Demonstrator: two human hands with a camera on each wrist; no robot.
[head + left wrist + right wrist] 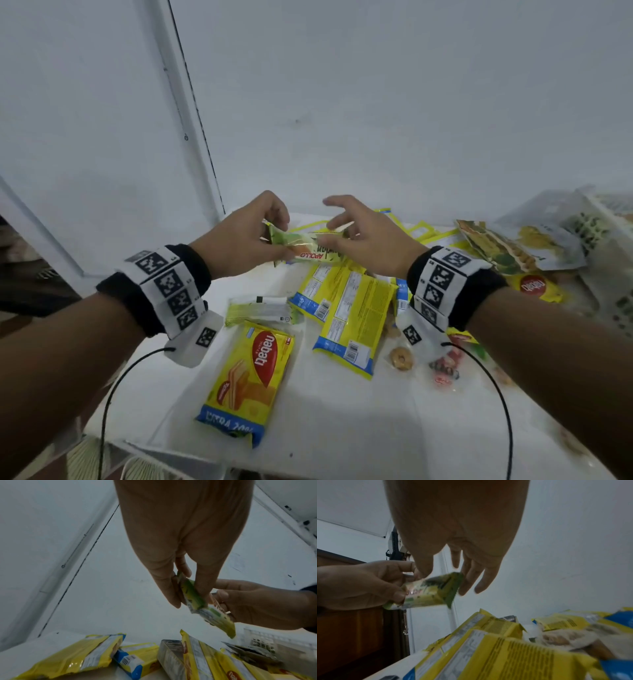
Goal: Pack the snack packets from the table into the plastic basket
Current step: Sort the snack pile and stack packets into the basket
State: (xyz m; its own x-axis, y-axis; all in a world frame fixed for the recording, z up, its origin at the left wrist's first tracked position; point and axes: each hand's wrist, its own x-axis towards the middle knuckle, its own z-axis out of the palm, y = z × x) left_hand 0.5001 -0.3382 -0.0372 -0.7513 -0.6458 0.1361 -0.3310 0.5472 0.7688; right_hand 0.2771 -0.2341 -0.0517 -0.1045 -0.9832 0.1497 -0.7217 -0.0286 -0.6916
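Observation:
Both hands hold one green-and-yellow Apollo snack packet (pixel 313 249) in the air above the table's far side. My left hand (pixel 278 241) pinches its left end between thumb and fingers. My right hand (pixel 337 236) has its thumb on top and fingers under the right part, index finger raised. The left wrist view shows the Apollo snack packet (pixel 202 605) pinched by my left hand (pixel 187 595). In the right wrist view it (pixel 433 592) sits between thumb and fingers of my right hand (pixel 443 580). The white perforated plastic basket (pixel 616 301) stands at the right edge.
On the white table (pixel 342 428) lie a yellow Nabati packet (pixel 253 380), two yellow packets face down (pixel 356 318), a second green packet (pixel 260 310) and a clear pouch of ring biscuits (pixel 400 358). More pouches (pixel 496 250) are heaped beside the basket. A wall stands close behind.

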